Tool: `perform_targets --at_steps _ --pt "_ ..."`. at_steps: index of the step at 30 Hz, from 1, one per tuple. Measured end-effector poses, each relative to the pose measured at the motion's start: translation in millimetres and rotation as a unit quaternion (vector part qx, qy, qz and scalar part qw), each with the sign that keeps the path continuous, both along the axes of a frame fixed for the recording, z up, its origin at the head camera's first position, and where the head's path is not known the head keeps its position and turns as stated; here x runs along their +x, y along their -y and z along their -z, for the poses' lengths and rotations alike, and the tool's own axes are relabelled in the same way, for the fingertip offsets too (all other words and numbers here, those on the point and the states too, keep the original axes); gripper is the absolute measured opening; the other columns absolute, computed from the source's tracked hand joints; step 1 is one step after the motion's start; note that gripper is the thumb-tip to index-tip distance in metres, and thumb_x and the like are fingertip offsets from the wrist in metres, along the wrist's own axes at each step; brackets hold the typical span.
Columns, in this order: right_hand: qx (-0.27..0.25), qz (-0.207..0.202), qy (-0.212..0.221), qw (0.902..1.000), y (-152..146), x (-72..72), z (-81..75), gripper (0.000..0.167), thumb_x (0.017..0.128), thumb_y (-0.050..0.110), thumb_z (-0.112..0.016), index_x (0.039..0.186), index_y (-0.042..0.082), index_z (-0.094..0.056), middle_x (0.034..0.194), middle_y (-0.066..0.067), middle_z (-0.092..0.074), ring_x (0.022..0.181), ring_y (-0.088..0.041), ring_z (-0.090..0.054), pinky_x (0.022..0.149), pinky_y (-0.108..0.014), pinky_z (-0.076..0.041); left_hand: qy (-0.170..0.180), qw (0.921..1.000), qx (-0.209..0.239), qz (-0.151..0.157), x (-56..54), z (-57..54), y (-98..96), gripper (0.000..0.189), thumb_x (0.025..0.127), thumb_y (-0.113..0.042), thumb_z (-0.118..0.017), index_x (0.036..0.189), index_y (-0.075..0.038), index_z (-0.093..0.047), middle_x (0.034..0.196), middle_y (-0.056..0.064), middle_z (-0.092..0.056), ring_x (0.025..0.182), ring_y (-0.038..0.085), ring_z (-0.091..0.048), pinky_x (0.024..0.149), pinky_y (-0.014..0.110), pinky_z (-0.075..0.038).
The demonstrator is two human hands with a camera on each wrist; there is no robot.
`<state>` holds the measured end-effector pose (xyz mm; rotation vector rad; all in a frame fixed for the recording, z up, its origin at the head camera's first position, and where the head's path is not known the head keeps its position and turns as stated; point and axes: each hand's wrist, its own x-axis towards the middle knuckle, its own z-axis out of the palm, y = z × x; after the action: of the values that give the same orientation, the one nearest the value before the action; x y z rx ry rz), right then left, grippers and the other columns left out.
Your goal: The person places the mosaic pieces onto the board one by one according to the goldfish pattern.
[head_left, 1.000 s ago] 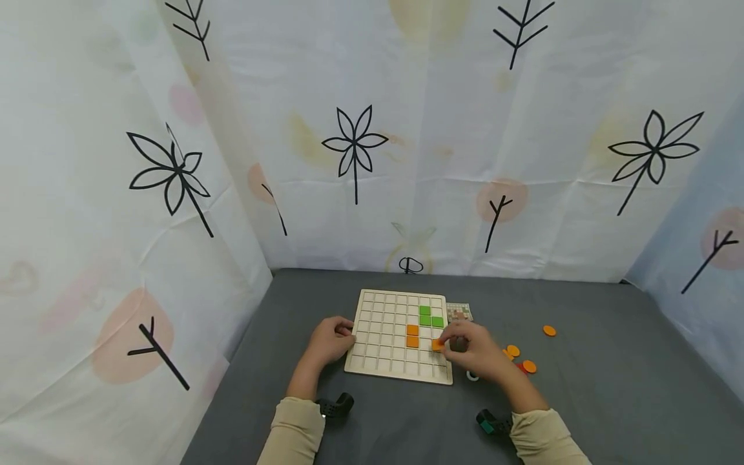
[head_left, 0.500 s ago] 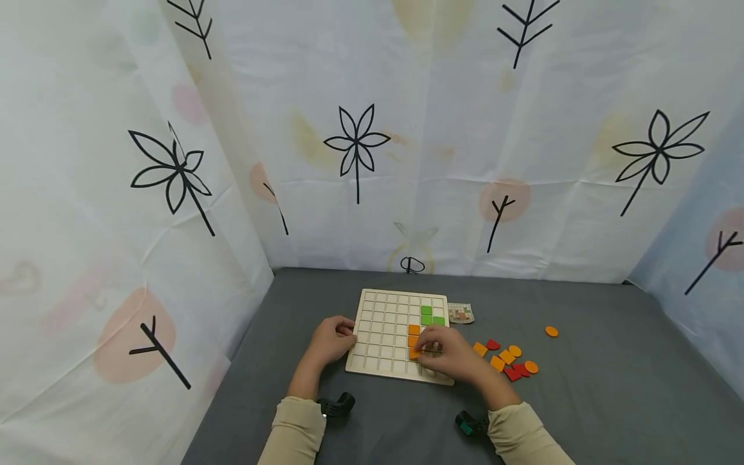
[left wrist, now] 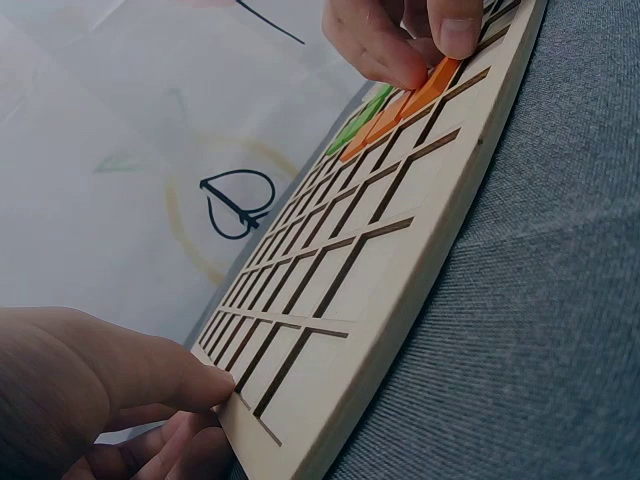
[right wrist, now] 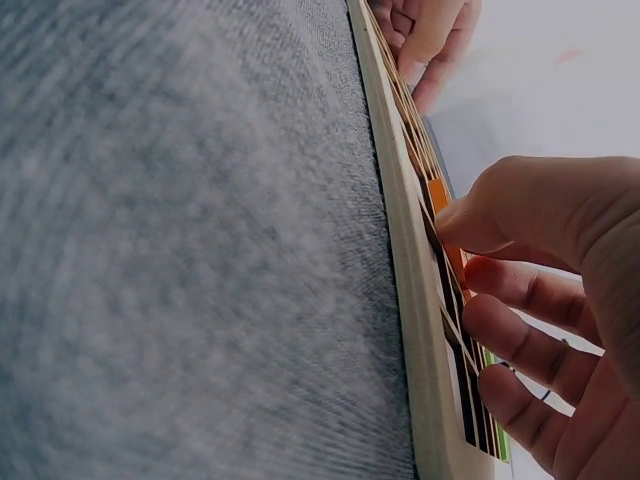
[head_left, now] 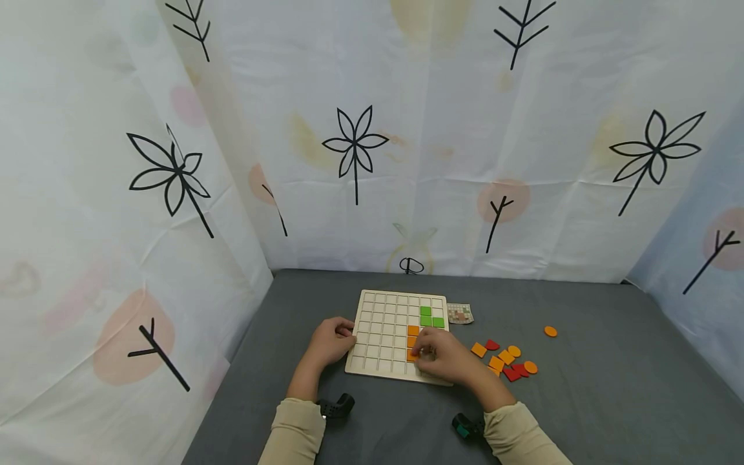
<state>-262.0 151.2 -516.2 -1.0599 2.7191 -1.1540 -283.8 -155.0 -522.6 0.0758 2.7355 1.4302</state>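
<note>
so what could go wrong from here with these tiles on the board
The right hand pinches the nearest orange tile, so it might seat crooked. Loose pieces lie beside the right forearm, which could scatter them. The left hand holds the board by its edge; a push there might shift it.

No legible lettering, numbers, brands or signs in any view.

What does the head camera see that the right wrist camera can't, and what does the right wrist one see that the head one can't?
Only the head view: the card, red pieces, orange circles and sleeves.
Only the right wrist view: the palm side of the right hand.
Both: the two hands, the board, orange squares and some green.
</note>
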Motion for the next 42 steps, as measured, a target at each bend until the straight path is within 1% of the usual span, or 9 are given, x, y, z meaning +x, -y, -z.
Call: perform_targets --at_steps 12,18,21,23,25,28,30,36,42 --pt "-0.001 0.0 0.001 1.0 0 -1.1 1.8 0.012 0.092 0.004 -0.079 0.1 0.013 -0.08 0.098 -0.001 -0.067 0.08 -0.011 -0.056 0.072 -0.026 -0.05 -0.003 1.0 0.002 0.002 0.6 1.0 -0.1 0.029 0.093 -0.01 -0.075 0.121 -0.002 -0.074 0.098 0.008 -0.071 0.086 0.016 -0.067 0.076 0.038 -0.056" --pt "-0.013 0.005 -0.01 0.9998 -9 2.2 -4.6 0.009 0.094 0.005 -0.078 0.101 0.01 -0.08 0.101 -0.005 -0.068 0.082 -0.01 -0.061 0.073 -0.027 -0.054 -0.003 1.0 0.001 0.0 1.0 2.3 0.1 0.03 0.092 -0.01 -0.075 0.12 -0.002 -0.074 0.098 0.008 -0.071 0.085 0.016 -0.067 0.076 0.039 -0.056" --pt "-0.009 0.02 -0.024 0.9995 -18 3.0 -9.2 0.008 0.095 0.005 -0.077 0.101 0.008 -0.079 0.101 -0.006 -0.068 0.081 -0.008 -0.061 0.076 -0.035 -0.056 -0.001 1.0 -0.001 -0.002 1.5 1.9 0.0 0.029 0.092 -0.011 -0.075 0.121 -0.003 -0.075 0.098 0.007 -0.071 0.086 0.016 -0.067 0.077 0.039 -0.056" --pt "-0.002 0.034 -0.034 0.9988 -25 2.7 -11.9 0.008 0.095 0.005 -0.078 0.102 0.008 -0.078 0.099 -0.005 -0.068 0.079 -0.01 -0.062 0.094 -0.048 -0.056 0.0 1.0 -0.001 -0.003 1.1 1.7 0.0 0.029 0.093 -0.011 -0.075 0.121 -0.003 -0.075 0.098 0.007 -0.071 0.086 0.016 -0.067 0.077 0.039 -0.056" --pt "0.005 0.049 -0.038 0.9981 -34 2.5 -13.8 0.009 0.094 0.006 -0.078 0.103 0.008 -0.078 0.099 -0.006 -0.068 0.08 -0.017 -0.064 0.092 -0.053 -0.055 0.003 1.0 -0.001 -0.007 0.5 1.6 0.0 0.028 0.093 -0.012 -0.075 0.12 -0.004 -0.075 0.098 0.007 -0.071 0.086 0.016 -0.067 0.078 0.039 -0.056" --pt "0.007 0.079 -0.029 0.9965 -49 3.0 -15.2 0.011 0.094 0.005 -0.078 0.104 0.008 -0.078 0.103 -0.011 -0.07 0.098 -0.035 -0.07 0.086 -0.044 -0.057 0.001 1.0 0.001 -0.007 -0.5 1.2 0.1 0.029 0.093 -0.011 -0.074 0.12 -0.003 -0.075 0.098 0.007 -0.071 0.086 0.017 -0.067 0.078 0.039 -0.056" --pt "0.013 0.101 -0.02 0.9946 -61 3.2 -15.4 0.012 0.094 0.006 -0.078 0.106 0.009 -0.079 0.104 -0.013 -0.069 0.101 -0.038 -0.068 0.068 -0.033 -0.051 0.0 1.0 0.002 -0.006 -0.5 0.9 -0.2 0.029 0.093 -0.011 -0.074 0.12 -0.003 -0.075 0.098 0.007 -0.071 0.086 0.017 -0.067 0.078 0.039 -0.056" --pt "0.022 0.144 -0.018 0.9892 -98 5.4 -18.4 0.014 0.093 0.005 -0.079 0.107 0.009 -0.079 0.106 -0.005 -0.068 0.085 -0.011 -0.059 0.069 -0.029 -0.05 -0.004 1.0 0.005 -0.001 0.2 1.1 -0.6 0.029 0.092 -0.01 -0.075 0.12 -0.003 -0.074 0.097 0.007 -0.071 0.085 0.016 -0.067 0.076 0.038 -0.056" --pt "0.047 0.179 -0.002 0.9828 -127 9.0 -19.0 0.015 0.094 0.009 -0.079 0.109 0.011 -0.079 0.109 -0.002 -0.071 0.089 -0.011 -0.06 0.073 -0.03 -0.052 -0.006 1.0 0.008 0.0 0.6 1.0 0.2 0.029 0.092 -0.01 -0.075 0.119 -0.002 -0.074 0.098 0.008 -0.071 0.086 0.017 -0.068 0.076 0.038 -0.056"
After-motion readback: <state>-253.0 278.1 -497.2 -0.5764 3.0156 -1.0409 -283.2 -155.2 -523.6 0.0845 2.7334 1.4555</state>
